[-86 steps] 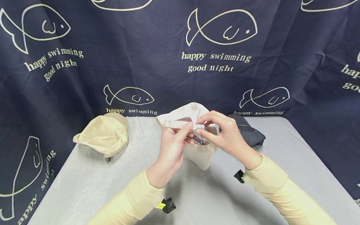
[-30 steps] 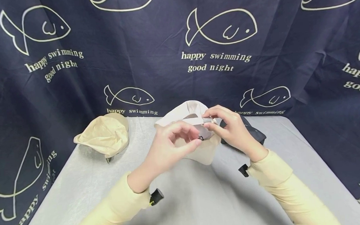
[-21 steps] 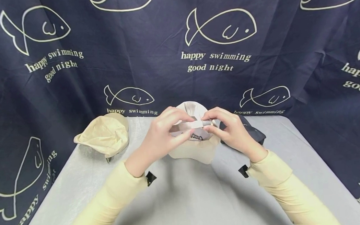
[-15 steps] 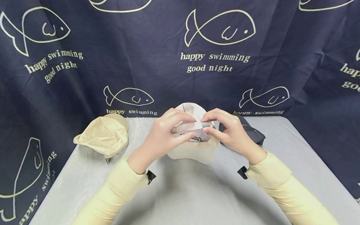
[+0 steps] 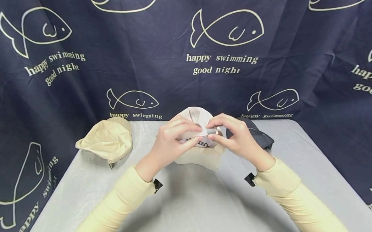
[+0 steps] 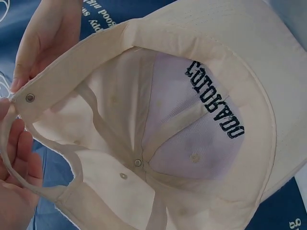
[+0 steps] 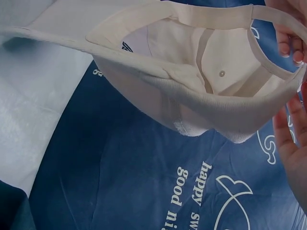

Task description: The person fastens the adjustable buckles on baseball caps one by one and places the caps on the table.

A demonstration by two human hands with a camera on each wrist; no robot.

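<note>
In the head view a cream baseball cap (image 5: 199,158) is held above the table, its crown away from me and its brim towards me. My left hand (image 5: 171,136) pinches the back strap (image 6: 14,167) from the left, thumb below and fingers above. My right hand (image 5: 233,132) pinches the band near the strap's other end, where a small grey part (image 5: 211,131) shows between the fingertips. The left wrist view looks into the crown, with dark lettering (image 6: 216,100) inside and a metal snap (image 6: 30,98) near the strap's end. The right wrist view shows the cap's sweatband (image 7: 216,17).
A beige cap (image 5: 107,140) lies at the back left of the grey table (image 5: 204,214). Partly behind my right hand sits a dark navy cap (image 5: 260,134). A navy curtain (image 5: 169,53) with fish drawings hangs behind the table.
My left hand let go of the strap, opened, and took hold of it again further left. My right hand kept its pinch and shifted slightly right. The cap's brim turned to face me.
</note>
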